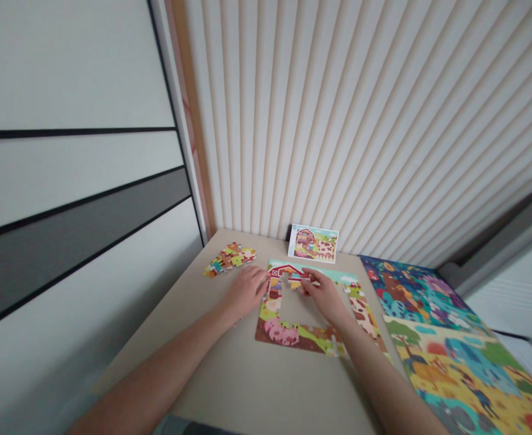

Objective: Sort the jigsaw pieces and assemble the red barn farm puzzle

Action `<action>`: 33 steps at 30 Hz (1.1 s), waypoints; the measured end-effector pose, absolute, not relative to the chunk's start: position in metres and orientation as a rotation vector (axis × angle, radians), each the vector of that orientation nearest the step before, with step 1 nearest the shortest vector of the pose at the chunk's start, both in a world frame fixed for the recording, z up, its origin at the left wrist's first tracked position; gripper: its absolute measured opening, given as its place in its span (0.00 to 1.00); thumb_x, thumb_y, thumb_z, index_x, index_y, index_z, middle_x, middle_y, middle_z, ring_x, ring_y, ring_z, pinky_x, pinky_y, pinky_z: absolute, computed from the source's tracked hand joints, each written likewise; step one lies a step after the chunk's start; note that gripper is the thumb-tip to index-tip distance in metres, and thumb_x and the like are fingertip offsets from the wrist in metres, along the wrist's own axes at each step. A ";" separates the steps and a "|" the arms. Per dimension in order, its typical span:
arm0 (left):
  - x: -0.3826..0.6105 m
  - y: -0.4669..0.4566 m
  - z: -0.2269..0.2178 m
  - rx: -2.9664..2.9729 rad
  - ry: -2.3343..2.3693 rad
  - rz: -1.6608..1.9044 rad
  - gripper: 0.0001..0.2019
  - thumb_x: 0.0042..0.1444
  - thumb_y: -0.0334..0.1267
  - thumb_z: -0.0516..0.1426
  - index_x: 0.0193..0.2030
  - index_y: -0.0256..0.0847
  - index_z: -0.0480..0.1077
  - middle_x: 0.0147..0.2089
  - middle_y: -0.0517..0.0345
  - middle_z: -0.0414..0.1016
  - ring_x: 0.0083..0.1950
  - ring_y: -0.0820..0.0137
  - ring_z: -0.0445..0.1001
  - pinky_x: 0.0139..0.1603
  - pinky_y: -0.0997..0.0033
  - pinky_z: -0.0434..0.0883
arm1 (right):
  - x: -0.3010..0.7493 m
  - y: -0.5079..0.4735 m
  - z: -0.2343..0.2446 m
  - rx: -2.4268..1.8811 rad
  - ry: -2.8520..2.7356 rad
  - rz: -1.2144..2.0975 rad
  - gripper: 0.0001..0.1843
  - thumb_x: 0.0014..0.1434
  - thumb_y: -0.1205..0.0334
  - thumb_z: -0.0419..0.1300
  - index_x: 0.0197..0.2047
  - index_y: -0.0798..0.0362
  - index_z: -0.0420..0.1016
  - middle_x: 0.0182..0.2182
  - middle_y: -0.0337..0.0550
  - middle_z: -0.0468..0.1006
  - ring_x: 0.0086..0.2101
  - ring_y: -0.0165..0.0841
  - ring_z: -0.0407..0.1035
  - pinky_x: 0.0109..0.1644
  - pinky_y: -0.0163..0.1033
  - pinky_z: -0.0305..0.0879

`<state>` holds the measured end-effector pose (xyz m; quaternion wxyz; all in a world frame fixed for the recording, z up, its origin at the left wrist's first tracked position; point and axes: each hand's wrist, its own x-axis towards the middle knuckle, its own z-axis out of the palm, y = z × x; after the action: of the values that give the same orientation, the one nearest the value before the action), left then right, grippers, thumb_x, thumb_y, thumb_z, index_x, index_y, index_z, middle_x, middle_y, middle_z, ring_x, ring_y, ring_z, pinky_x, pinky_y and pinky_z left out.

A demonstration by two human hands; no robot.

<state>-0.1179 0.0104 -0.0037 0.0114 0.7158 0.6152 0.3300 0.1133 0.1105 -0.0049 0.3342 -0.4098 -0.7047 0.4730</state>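
Note:
A partly assembled farm jigsaw puzzle (281,332) lies flat on the table, its border pieces joined around an open middle. A red barn roof shows along its top, a pink pig at its lower left and a spotted cow on its right side. My left hand (246,291) is closed at the upper left edge, fingertips holding the puzzle there. With thumb and fingers, my right hand (323,296) pinches a puzzle piece (295,284) just below the barn roof. The fingers partly cover this piece, and whether it is locked to its neighbours I cannot tell.
Loose puzzle pieces (232,258) lie in a heap at the table's back left. A picture card (314,243) of the farm scene leans at the back. Two other puzzles, one dark blue (422,293) and one yellow (465,374), lie at the right. A pleated curtain (302,121) hangs behind.

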 end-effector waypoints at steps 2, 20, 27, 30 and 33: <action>-0.118 0.012 -0.007 2.302 1.952 0.931 0.09 0.67 0.34 0.53 0.49 0.41 0.73 0.48 0.50 0.76 0.53 0.60 0.72 0.57 0.57 0.69 | 0.105 0.121 -0.014 -1.085 -1.838 1.208 0.23 0.59 0.52 0.61 0.54 0.56 0.78 0.32 0.44 0.81 0.31 0.36 0.75 0.35 0.38 0.70; -0.106 0.022 -0.022 2.541 1.871 0.700 0.16 0.68 0.37 0.52 0.61 0.44 0.68 0.59 0.50 0.73 0.62 0.59 0.69 0.64 0.55 0.66 | 0.082 0.125 -0.021 -1.227 -2.153 0.601 0.10 0.61 0.61 0.60 0.43 0.55 0.79 0.38 0.49 0.82 0.37 0.38 0.75 0.43 0.39 0.66; -0.104 0.021 -0.020 2.555 1.904 0.630 0.17 0.69 0.37 0.51 0.63 0.43 0.67 0.60 0.50 0.72 0.62 0.59 0.68 0.64 0.55 0.65 | 0.079 0.119 -0.014 -1.252 -2.253 0.421 0.08 0.62 0.62 0.61 0.41 0.57 0.79 0.40 0.51 0.78 0.41 0.39 0.73 0.49 0.39 0.65; -0.104 0.021 -0.018 2.561 1.909 0.594 0.17 0.68 0.36 0.51 0.62 0.43 0.67 0.60 0.50 0.72 0.62 0.59 0.68 0.64 0.55 0.65 | 0.079 0.116 -0.014 -1.221 -2.260 0.412 0.09 0.64 0.62 0.60 0.42 0.57 0.80 0.41 0.51 0.76 0.41 0.38 0.73 0.51 0.39 0.65; -0.103 0.021 -0.016 2.566 1.908 0.581 0.18 0.67 0.36 0.52 0.62 0.43 0.68 0.60 0.49 0.72 0.62 0.59 0.68 0.64 0.55 0.65 | 0.081 0.113 -0.016 -1.163 -2.285 0.432 0.11 0.66 0.62 0.58 0.46 0.55 0.80 0.42 0.50 0.75 0.43 0.38 0.72 0.52 0.39 0.65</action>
<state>-0.1035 0.0212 -0.0160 -0.0540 0.7884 0.5862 0.1785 0.0808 0.1134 -0.0164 0.2673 -0.4311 -0.8468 0.1599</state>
